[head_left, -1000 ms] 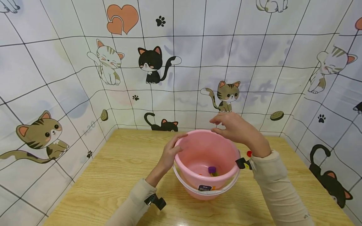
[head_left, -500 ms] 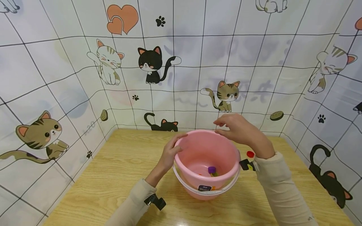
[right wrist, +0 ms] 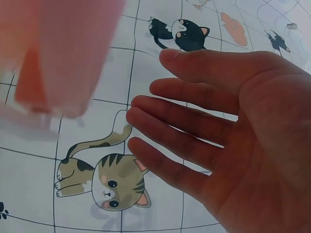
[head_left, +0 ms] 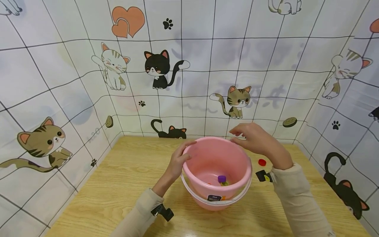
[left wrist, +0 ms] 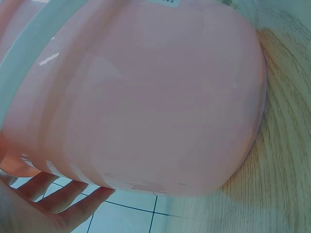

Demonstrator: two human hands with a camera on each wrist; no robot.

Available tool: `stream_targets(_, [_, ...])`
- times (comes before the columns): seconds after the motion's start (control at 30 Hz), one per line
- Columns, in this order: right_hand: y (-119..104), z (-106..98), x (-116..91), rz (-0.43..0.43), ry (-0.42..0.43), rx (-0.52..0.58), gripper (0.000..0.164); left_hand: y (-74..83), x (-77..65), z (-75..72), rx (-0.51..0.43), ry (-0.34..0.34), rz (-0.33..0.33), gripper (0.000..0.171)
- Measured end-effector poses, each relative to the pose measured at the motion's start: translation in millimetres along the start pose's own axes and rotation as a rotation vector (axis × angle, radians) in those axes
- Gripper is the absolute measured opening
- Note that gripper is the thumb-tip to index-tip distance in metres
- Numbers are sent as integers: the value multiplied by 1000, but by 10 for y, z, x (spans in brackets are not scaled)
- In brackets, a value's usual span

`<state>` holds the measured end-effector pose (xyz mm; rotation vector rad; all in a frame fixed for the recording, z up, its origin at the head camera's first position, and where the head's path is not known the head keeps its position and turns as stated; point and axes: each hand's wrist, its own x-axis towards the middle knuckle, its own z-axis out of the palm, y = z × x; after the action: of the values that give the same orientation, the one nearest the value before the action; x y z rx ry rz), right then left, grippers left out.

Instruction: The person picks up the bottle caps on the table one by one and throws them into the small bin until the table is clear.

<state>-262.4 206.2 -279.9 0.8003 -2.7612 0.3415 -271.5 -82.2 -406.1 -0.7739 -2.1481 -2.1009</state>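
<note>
A pink bucket (head_left: 219, 151) stands upright on the table, its white handle (head_left: 211, 202) lowered across the front. My left hand (head_left: 177, 161) grips the bucket's left rim, thumb over the edge and fingers along the outside. In the left wrist view those fingers (left wrist: 73, 201) lie against the pink wall. Inside, at the bottom, sits a small purple piece (head_left: 221, 178) with something greenish beside it and a bit of red, mostly hidden by the near wall. Holding nothing, my right hand (head_left: 256, 140) hovers near the back right rim; the right wrist view shows its palm (right wrist: 272, 131) bare, fingers extended.
A round red piece (head_left: 262, 162) lies on the wooden table (head_left: 136, 171), to the right of the bucket and near the right wrist. White cloth walls (head_left: 195, 59) printed with cats and grid lines close in the back and both sides.
My right hand has drifted right and slightly down, away from the bucket's rim, uncovering more of the red piece. The left hand and the bucket have stayed in place.
</note>
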Motion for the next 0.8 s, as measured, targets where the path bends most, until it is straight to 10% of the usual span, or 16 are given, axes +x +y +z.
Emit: stream_targets(0.8, [732, 543, -453, 148, -9, 129, 31, 5, -24, -6, 1, -22, -3, 53])
